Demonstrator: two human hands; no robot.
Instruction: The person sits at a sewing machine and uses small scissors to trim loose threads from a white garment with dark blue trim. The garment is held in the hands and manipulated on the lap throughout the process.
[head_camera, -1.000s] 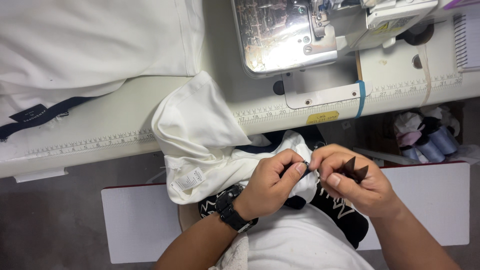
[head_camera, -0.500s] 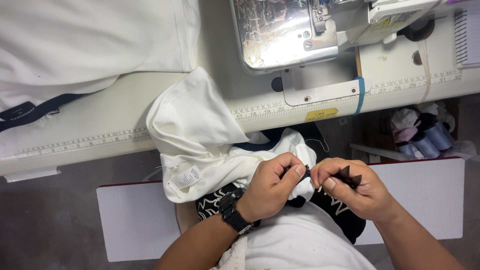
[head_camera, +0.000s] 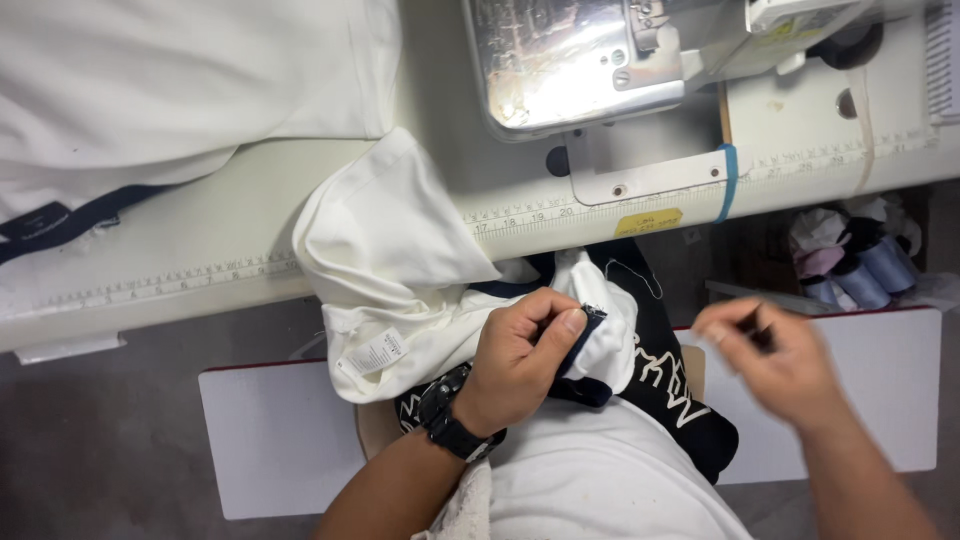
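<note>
The right hand (head_camera: 775, 365) has pulled away to the right since half a second ago, when it sat close against the left hand (head_camera: 520, 360); now the two are well apart, and the right one is blurred with motion. The view has also shifted a little, so the white garment (head_camera: 400, 260) sits lower and further right.

The worktop (head_camera: 200, 270) ends in a long front edge with a printed ruler strip along it, and the garment hangs over that edge down into the person's lap. Below the edge there is open space on both sides of the lap, with a flat white board (head_camera: 270, 440) lying low to the left and right.

A small white care label (head_camera: 372, 352) with dark print hangs from the garment's lower fold, just left of the left wrist. A yellow oblong sticker (head_camera: 648, 221) sits on the worktop's front face under the sewing machine (head_camera: 580, 60), and a strip of blue tape (head_camera: 730, 182) runs down beside the machine's plate.

The left hand's fingers are curled shut, pinching a dark navy strip (head_camera: 580, 335) at the garment's edge between thumb and forefinger. The right hand's fingers are drawn together around something small and dark; I cannot tell what. A black watch (head_camera: 450, 420) sits on the left wrist.
</note>
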